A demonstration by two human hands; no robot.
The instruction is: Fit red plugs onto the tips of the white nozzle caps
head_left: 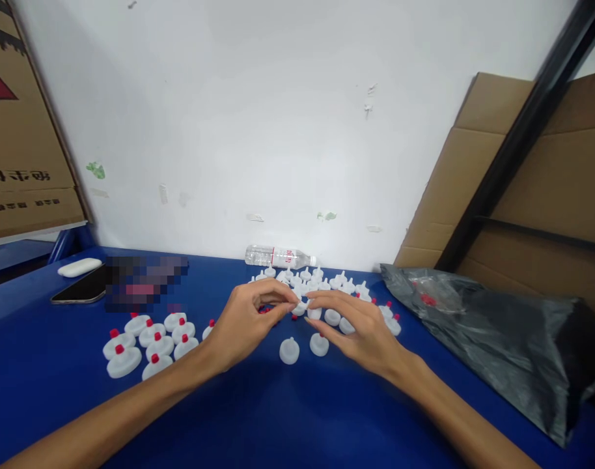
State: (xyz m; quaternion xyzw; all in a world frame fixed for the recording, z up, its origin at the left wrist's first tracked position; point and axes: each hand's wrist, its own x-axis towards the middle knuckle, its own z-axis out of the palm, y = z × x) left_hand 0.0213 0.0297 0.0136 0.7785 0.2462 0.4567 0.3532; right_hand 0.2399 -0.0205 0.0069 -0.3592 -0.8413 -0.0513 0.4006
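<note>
Blue tabletop point(278, 417) by a white wall point(288, 130), with my two hands close together over it, at one small white lid point(314, 313).

My right hand point(360, 326) pinches that lid between fingers and thumb. My left hand point(251, 319) has its finger and thumb almost together right beside the lid; I can't tell if they grip anything. Two loose lids point(289, 352) sit just in front. On the left are lids with red tips point(124, 362), with a phone point(80, 286) behind them. Past my hands, more lids point(318, 273) crowd near a clear bottle point(278, 256) lying down. A dark bag point(493, 345) lies on the right.
</note>
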